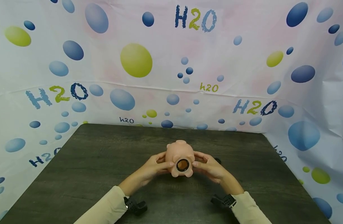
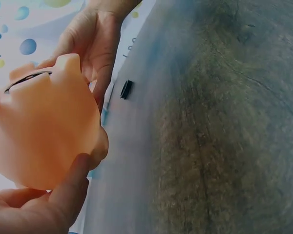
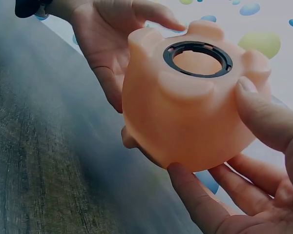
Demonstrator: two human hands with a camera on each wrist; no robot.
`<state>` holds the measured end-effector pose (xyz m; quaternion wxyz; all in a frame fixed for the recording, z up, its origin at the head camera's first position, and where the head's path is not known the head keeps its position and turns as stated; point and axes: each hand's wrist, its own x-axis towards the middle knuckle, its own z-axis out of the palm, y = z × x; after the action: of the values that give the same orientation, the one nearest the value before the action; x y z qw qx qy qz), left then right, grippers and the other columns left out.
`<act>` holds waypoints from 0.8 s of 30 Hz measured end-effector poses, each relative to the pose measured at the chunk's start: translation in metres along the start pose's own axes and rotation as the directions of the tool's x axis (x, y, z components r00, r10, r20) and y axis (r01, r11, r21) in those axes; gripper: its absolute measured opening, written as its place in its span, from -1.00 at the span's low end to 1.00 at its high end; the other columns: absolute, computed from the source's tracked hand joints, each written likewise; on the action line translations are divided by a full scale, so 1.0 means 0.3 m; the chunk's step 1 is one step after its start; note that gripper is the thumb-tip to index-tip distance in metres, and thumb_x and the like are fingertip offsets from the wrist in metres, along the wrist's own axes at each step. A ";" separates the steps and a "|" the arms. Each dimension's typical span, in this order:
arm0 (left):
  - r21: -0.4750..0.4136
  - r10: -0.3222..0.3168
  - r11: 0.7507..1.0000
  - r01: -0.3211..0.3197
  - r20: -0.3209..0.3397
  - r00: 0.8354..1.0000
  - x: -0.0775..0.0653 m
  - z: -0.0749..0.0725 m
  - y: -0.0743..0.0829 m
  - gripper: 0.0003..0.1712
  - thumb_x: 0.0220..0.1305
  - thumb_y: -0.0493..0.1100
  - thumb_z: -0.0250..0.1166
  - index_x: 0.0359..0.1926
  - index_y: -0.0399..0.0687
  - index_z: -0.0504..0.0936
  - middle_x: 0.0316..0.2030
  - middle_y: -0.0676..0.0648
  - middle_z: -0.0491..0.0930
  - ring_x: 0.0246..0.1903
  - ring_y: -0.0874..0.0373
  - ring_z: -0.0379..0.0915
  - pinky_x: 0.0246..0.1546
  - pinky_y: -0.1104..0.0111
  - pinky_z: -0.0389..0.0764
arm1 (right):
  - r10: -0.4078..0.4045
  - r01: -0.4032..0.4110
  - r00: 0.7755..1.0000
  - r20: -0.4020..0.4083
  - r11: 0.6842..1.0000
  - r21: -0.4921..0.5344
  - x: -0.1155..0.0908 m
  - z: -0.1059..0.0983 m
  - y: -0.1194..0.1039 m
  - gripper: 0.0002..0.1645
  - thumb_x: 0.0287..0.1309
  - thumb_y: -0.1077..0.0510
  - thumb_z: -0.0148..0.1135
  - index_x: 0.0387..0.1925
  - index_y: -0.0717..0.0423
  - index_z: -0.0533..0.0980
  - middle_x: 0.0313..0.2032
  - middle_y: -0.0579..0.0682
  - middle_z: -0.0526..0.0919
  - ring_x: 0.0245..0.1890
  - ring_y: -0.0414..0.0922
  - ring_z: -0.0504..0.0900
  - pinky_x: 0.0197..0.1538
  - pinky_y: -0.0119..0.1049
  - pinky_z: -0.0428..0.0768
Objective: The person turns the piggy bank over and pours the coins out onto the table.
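Observation:
Both hands hold a pink piggy bank (image 1: 179, 151) between them over the table. Its stubby feet and underside face the person. A round hole in the belly, edged by a black ring (image 3: 168, 58), stands open and shows the hollow inside. My left hand (image 1: 154, 168) grips one side, thumb close by the hole. On the other side my right hand (image 1: 210, 168) grips it, its thumb (image 3: 263, 114) on the belly near the ring and its fingers spread under the body. A small round black cap (image 2: 127, 89) lies on the table beyond the right hand, partly hidden by it in the head view.
The dark wood-grain table (image 1: 104, 149) spreads out on both sides of the hands. A white backdrop (image 1: 165, 37) with blue and green dots rises behind its far edge and along both sides. Black straps (image 1: 136, 206) sit on both wrists, over light sleeves (image 1: 104, 207).

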<state>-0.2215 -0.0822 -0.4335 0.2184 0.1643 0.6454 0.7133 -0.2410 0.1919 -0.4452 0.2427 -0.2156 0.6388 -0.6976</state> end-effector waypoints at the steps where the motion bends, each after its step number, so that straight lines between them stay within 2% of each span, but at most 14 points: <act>1: -0.016 0.003 1.000 -0.003 0.013 1.000 0.000 -0.001 0.002 -0.23 0.37 -0.08 0.18 0.46 -0.20 0.07 0.36 -0.28 0.22 0.23 -0.06 0.34 0.15 0.11 0.52 | 0.004 -0.004 1.000 -0.007 1.000 -0.003 -0.001 0.000 -0.002 -0.23 0.37 0.23 0.09 0.47 0.24 -0.01 0.37 0.19 0.21 0.27 0.14 0.36 0.24 0.04 0.46; 4: -0.024 0.018 1.000 -0.017 0.014 1.000 -0.001 0.000 0.008 -0.27 0.43 0.02 0.08 0.47 -0.16 0.07 0.37 -0.26 0.18 0.27 -0.09 0.28 0.16 0.06 0.50 | 0.022 -0.022 1.000 -0.010 1.000 -0.019 -0.005 0.005 -0.006 -0.19 0.35 0.21 0.12 0.49 0.14 -0.03 0.41 0.23 0.10 0.29 0.15 0.34 0.24 0.05 0.46; 8: 0.018 0.021 1.000 -0.019 -0.067 0.998 0.002 0.007 0.006 -0.26 0.43 0.08 0.09 0.44 -0.20 0.12 0.31 -0.27 0.28 0.16 -0.03 0.40 0.06 0.12 0.58 | 0.041 -0.040 0.998 0.040 0.999 -0.031 -0.011 0.017 -0.010 -0.13 0.35 0.18 0.13 0.51 0.08 -0.11 0.40 0.29 0.05 0.26 0.12 0.37 0.21 0.06 0.48; 11: 0.059 0.030 0.998 -0.022 -0.132 0.991 0.003 0.012 0.000 -0.25 0.39 0.04 0.16 0.42 -0.24 0.16 0.26 -0.30 0.35 0.09 -0.02 0.47 -0.01 0.17 0.62 | 0.055 -0.057 0.995 0.083 0.998 0.022 -0.016 0.024 -0.017 -0.12 0.37 0.19 0.09 0.51 0.08 -0.17 0.42 0.32 -0.01 0.25 0.10 0.39 0.22 0.10 0.47; 15: 0.153 0.069 0.987 -0.044 -0.155 0.985 -0.003 0.015 -0.004 -0.20 0.32 0.03 0.24 0.43 -0.20 0.15 0.29 -0.26 0.33 0.21 -0.10 0.36 0.09 0.08 0.54 | 0.051 -0.070 0.989 0.139 0.989 0.133 -0.017 0.034 -0.028 -0.18 0.46 0.16 -0.07 0.51 0.14 -0.26 0.46 0.32 -0.16 0.29 0.09 0.35 0.29 0.13 0.36; 17: 0.219 0.094 0.974 -0.061 -0.144 0.985 -0.008 0.015 -0.007 -0.16 0.29 0.03 0.28 0.44 -0.15 0.13 0.31 -0.22 0.31 0.29 -0.13 0.25 0.15 0.02 0.48 | 0.046 -0.067 0.988 0.150 0.988 0.141 -0.014 0.042 -0.028 -0.20 0.48 0.11 -0.12 0.51 0.15 -0.28 0.46 0.31 -0.15 0.32 0.08 0.32 0.33 0.11 0.32; 20: 0.302 0.142 0.947 -0.107 -0.096 0.985 -0.013 0.018 -0.011 -0.10 0.24 0.02 0.34 0.46 -0.09 0.09 0.33 -0.16 0.28 0.31 -0.11 0.19 0.18 0.03 0.46 | 0.055 -0.067 0.989 0.134 0.994 0.088 -0.012 0.054 -0.022 -0.17 0.48 0.00 -0.11 0.51 0.12 -0.28 0.45 0.28 -0.05 0.33 0.06 0.31 0.36 0.09 0.28; 24: 0.301 0.184 0.937 -0.178 0.007 0.983 -0.007 0.016 -0.020 -0.09 0.25 -0.07 0.33 0.48 -0.02 0.02 0.40 -0.13 0.13 0.35 -0.07 0.13 0.20 0.11 0.46 | 0.069 -0.073 0.992 0.108 0.997 0.031 -0.015 0.058 -0.003 -0.10 0.42 -0.05 -0.01 0.51 0.12 -0.25 0.42 0.25 0.07 0.32 0.04 0.32 0.37 0.11 0.24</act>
<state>-0.2166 -0.0789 -0.4388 0.1176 0.2468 0.7307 0.6255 -0.2269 0.1809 -0.4426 0.3050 -0.2254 0.6197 -0.6871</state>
